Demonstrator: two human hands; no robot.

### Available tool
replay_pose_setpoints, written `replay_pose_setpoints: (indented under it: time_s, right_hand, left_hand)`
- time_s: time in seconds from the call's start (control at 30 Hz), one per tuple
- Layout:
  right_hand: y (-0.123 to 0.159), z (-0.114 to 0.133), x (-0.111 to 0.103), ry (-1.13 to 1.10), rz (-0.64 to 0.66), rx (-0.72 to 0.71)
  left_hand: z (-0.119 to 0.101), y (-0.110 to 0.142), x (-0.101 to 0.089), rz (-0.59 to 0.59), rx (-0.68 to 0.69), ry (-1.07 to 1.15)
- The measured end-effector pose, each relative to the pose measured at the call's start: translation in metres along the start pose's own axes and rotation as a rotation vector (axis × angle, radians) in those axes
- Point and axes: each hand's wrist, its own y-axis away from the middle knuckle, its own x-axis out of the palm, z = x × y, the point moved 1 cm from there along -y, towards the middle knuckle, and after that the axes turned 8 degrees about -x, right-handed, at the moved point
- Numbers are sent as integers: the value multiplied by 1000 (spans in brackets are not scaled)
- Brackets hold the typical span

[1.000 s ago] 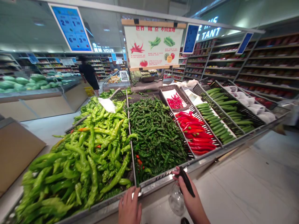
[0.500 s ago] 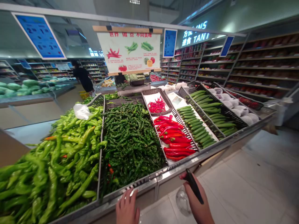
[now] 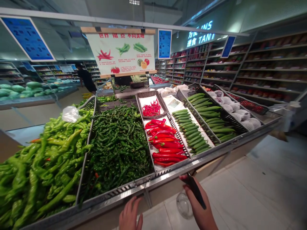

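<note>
My left hand (image 3: 130, 214) hangs open, fingertips just below the steel front rail (image 3: 124, 193) of a produce display. My right hand (image 3: 199, 201) is shut on a flat black object (image 3: 196, 191), seen nearly edge-on, with a clear plastic bag (image 3: 184, 205) hanging beside it. Nearest my hands lie dark green wrinkled peppers (image 3: 117, 143) and long light green peppers (image 3: 43, 166). To the right are long red chillies (image 3: 163, 143), small red chillies in a woven basket (image 3: 151, 108), and slim green peppers (image 3: 189, 131).
A person in dark clothes (image 3: 85, 78) stands in the far aisle. Green melons (image 3: 26, 88) fill a counter at the left. Tall goods shelves (image 3: 268, 64) line the right side. Pale floor tiles (image 3: 240, 198) spread below the display's right side.
The display has slid left and turned in view as the camera moved. My left hand has dropped from the rail to just below it. My right hand still holds the black object.
</note>
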Motion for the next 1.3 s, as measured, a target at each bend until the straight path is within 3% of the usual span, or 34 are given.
replay_pose_setpoints:
  time_s: [0.17, 0.27, 0.5, 0.6, 0.73, 0.87, 1.0, 1.1, 1.3]
  right_hand:
    - [0, -9, 3, -23, 128, 1]
    - [1, -11, 10, -35, 163, 14]
    - [-12, -3, 20, 43, 165, 34]
    - [-17, -9, 19, 84, 150, 72]
    - [-18, -28, 15, 100, 194, 96]
    - [-18, -50, 10, 160, 155, 125]
    - [-19, -60, 4, 236, 12, 148]
    - [-22, -61, -2, 268, -14, 135]
    - [-41, -72, -20, 241, -55, 87]
  left_hand:
    - [10, 4, 8, 75, -51, 79]
    - [16, -1, 9, 63, -56, 116]
    - [17, -32, 2, -135, 49, 241]
    - [8, -47, -2, -225, 97, 262]
    - [-12, -65, -8, -263, 140, 277]
    - [-29, -78, -13, -223, 188, 296]
    - [-39, -87, -19, -85, 275, 325]
    - [-45, -90, -22, -13, 285, 323]
    - [-55, -92, -18, 1, 252, 309]
